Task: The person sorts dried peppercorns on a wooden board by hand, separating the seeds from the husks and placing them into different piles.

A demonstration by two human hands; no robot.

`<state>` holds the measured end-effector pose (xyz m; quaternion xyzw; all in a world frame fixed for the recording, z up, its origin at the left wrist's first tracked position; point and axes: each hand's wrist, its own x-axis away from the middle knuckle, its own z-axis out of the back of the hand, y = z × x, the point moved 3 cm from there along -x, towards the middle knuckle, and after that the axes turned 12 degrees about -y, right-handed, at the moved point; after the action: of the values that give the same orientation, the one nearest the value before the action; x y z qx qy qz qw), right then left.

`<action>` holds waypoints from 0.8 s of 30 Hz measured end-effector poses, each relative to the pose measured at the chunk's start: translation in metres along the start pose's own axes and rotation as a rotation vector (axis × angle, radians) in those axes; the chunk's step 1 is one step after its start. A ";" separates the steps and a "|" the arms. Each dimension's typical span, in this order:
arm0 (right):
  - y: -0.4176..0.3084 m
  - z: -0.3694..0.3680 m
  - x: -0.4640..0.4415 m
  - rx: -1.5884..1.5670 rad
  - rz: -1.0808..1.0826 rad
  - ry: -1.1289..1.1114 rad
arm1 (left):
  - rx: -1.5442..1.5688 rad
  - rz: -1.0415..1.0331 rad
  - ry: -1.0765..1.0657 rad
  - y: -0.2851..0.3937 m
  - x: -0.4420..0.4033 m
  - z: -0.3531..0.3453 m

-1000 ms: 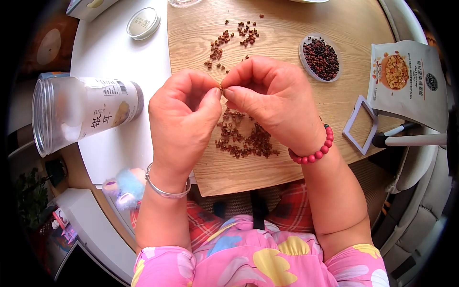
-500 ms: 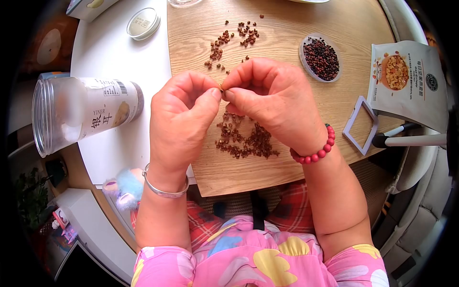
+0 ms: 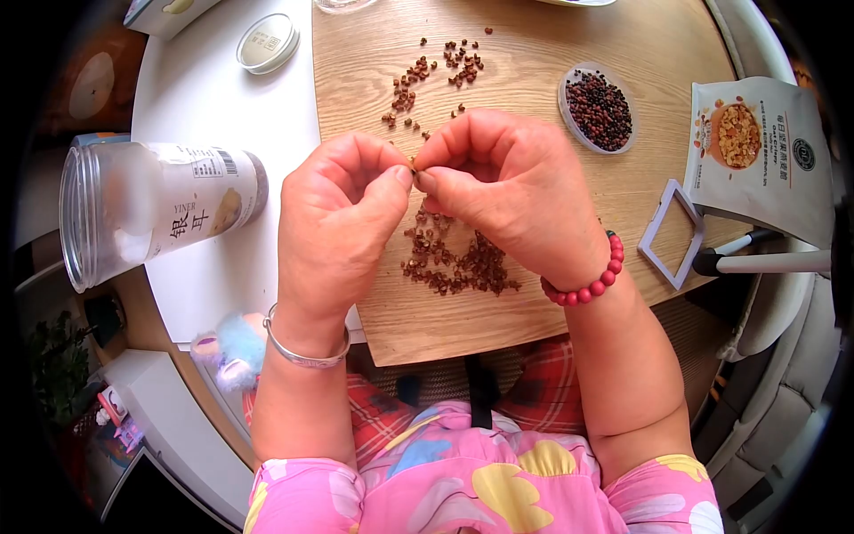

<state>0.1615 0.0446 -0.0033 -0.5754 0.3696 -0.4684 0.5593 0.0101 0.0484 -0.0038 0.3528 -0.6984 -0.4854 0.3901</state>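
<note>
My left hand and my right hand meet tip to tip above the wooden table. Each pinches with thumb and forefinger at a tiny brown Sichuan peppercorn, mostly covered by the fingertips. Below them lies a heap of reddish-brown peppercorn husks, partly hidden by my right hand. Beyond my fingers, loose whole peppercorns are scattered in small clusters. To the right of these, a shallow clear round dish holds dark red and black peppercorn seeds.
A large clear plastic jar lies on its side on the white surface at left, with a round lid farther back. At right are a grey-white food pouch, a lilac diamond-shaped frame and a white bar.
Both hands stay in nearly the same place, still pinching together. My right thumb and fingers have shifted slightly. The items on the table look unmoved.
</note>
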 end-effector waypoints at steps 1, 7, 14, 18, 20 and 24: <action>-0.001 0.000 0.000 -0.003 -0.017 -0.003 | -0.013 0.007 0.005 0.000 0.001 0.000; 0.000 0.000 0.000 -0.006 -0.021 0.000 | -0.049 0.012 0.019 0.002 0.001 -0.001; 0.003 -0.003 0.001 -0.077 -0.057 -0.002 | -0.018 -0.004 0.046 0.000 0.001 0.001; 0.000 -0.004 0.001 -0.240 -0.108 -0.008 | -0.002 -0.015 0.033 0.001 0.001 0.000; 0.000 -0.003 0.001 -0.300 -0.099 -0.015 | -0.022 -0.009 0.011 0.001 0.000 -0.001; 0.002 -0.004 0.001 -0.286 -0.104 -0.019 | -0.042 0.005 0.008 0.001 0.001 -0.002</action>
<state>0.1585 0.0423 -0.0054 -0.6719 0.3969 -0.4338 0.4504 0.0114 0.0473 -0.0024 0.3448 -0.6873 -0.4976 0.4013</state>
